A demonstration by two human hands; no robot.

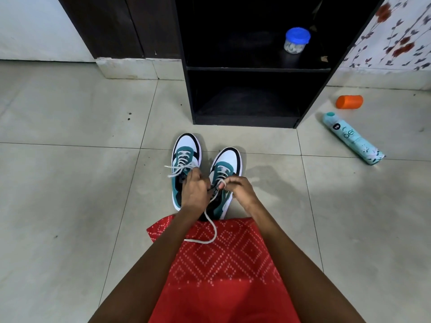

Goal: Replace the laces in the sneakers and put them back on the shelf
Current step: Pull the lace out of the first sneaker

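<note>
Two hands meet over the teal sneaker (pixel 227 159) directly beneath them: the left hand (pixel 194 191) pinches the white lace (pixel 215 230), the right hand (pixel 239 188) curls a loop round one finger; its free tail trails back behind the left hand.

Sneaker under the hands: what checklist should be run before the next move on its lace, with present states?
1. Both hands on the lace: ok; left hand and right hand pinch it over the right sneaker.
2. Loop held: ok; it wraps a right-hand finger.
3. Free end unsnagged: ok; it trails across the red garment.
4. Knot on left sneaker: cannot tell; its ends splay out.
5. Room in shelf, lower compartment: ok; nothing shows inside.
6. Floor: spray can and orange cap lie apart from sneakers: ok.
</note>
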